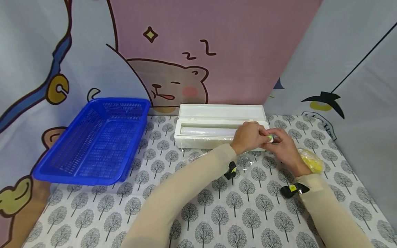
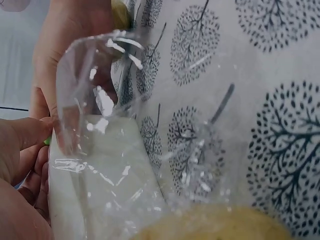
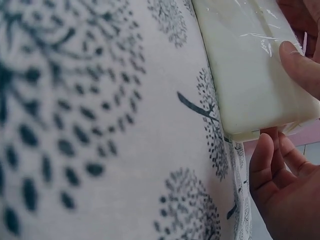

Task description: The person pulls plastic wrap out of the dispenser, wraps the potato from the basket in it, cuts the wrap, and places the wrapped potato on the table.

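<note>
A white cling film dispenser (image 1: 203,142) lies on the cloth with its lid (image 1: 221,112) raised, showing the film roll (image 1: 207,131) inside. Clear cling film (image 2: 102,100) hangs over its front edge onto the cloth. At the right end, my left hand (image 1: 249,137) pinches a small green slide cutter (image 1: 270,138) on the rim between thumb and fingers. My right hand (image 1: 285,150) faces it, bent fingers gripping the dispenser's right end. In the right wrist view, the right thumb and fingers (image 3: 295,185) are at the box's lower end corner, while the left thumb (image 3: 300,67) lies along the rim.
A blue plastic basket (image 1: 93,181) stands at the left. Beyond my right wrist lies a yellow item in clear wrapping (image 1: 311,160). Tree-patterned cloth (image 1: 220,215) covers the table, and a printed cartoon curtain (image 1: 242,51) hangs right behind the dispenser.
</note>
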Demonstrator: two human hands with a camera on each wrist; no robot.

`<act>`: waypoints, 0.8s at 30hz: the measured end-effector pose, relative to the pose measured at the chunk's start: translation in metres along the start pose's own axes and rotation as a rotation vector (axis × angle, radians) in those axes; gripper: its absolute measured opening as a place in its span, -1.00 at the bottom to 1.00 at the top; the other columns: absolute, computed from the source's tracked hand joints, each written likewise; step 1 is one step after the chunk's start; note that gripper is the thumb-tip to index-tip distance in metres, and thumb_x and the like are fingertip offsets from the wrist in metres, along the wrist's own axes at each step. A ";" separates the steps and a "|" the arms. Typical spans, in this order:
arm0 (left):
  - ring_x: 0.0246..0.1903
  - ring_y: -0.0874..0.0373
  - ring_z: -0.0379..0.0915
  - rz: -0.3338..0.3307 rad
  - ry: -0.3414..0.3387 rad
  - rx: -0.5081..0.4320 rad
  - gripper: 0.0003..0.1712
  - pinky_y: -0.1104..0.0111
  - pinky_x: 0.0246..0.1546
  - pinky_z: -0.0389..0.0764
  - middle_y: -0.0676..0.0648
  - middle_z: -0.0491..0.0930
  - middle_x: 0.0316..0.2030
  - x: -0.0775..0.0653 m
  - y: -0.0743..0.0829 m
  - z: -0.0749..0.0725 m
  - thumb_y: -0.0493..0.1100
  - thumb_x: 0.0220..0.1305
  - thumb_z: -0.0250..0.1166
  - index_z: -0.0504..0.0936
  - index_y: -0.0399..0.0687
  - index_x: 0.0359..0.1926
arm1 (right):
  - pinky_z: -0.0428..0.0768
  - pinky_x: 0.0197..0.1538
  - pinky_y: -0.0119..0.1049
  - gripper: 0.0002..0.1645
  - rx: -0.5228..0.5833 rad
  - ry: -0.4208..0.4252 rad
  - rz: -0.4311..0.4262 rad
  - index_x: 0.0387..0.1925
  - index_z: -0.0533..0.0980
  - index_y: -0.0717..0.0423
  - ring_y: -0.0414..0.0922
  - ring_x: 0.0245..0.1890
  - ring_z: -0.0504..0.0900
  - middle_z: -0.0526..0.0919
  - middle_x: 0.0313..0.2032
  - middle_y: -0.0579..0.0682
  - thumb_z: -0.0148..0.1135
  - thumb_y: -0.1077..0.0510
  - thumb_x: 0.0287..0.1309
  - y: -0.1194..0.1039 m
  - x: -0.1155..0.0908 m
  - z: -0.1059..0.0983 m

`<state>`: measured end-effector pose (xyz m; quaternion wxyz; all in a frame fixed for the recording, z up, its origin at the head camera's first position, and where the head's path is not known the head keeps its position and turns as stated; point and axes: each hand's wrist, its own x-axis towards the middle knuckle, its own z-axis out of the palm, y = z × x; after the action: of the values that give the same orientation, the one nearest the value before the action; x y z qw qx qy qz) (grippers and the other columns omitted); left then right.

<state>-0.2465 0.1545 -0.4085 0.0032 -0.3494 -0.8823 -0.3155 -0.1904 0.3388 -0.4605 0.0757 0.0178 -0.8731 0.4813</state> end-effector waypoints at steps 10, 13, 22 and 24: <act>-0.32 0.41 0.52 0.028 0.001 0.079 -0.83 0.66 -0.27 0.48 0.12 0.79 -0.17 -0.006 -0.005 -0.008 0.00 0.49 0.50 0.92 0.08 -0.04 | 0.63 -0.26 -0.43 -0.52 -0.021 0.027 -0.012 0.18 0.65 0.17 -0.21 -0.16 0.59 0.51 0.19 -0.03 0.62 0.24 0.28 -0.001 0.000 0.003; -0.32 0.42 0.54 0.030 -0.007 0.080 -0.84 0.65 -0.24 0.50 0.13 0.80 -0.17 -0.006 -0.006 -0.011 -0.01 0.49 0.51 0.92 0.09 -0.06 | 0.61 -0.19 -0.44 -0.54 -0.013 0.025 -0.023 0.14 0.65 0.16 -0.19 -0.06 0.55 0.52 0.19 -0.04 0.64 0.21 0.27 -0.001 -0.001 0.004; -0.30 0.42 0.56 0.038 -0.040 0.084 -0.87 0.65 -0.23 0.49 0.15 0.82 -0.15 -0.011 -0.014 -0.021 -0.02 0.49 0.50 0.93 0.10 -0.11 | 0.60 -0.29 -0.37 -0.54 -0.028 0.018 -0.015 0.13 0.62 0.11 -0.15 -0.29 0.57 0.49 0.21 -0.02 0.63 0.11 0.32 -0.003 -0.003 0.003; -0.30 0.42 0.57 0.028 -0.043 0.065 -0.87 0.64 -0.22 0.51 0.13 0.82 -0.14 -0.014 -0.017 -0.025 -0.04 0.48 0.51 0.93 0.08 -0.12 | 0.59 -0.30 -0.37 -0.54 -0.032 0.015 -0.013 0.14 0.63 0.11 -0.14 -0.30 0.56 0.49 0.22 -0.01 0.63 0.10 0.32 -0.003 -0.003 0.002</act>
<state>-0.2520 0.1228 -0.4009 -0.0002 -0.3683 -0.8868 -0.2791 -0.1875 0.3358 -0.4597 0.0855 0.0185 -0.8799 0.4671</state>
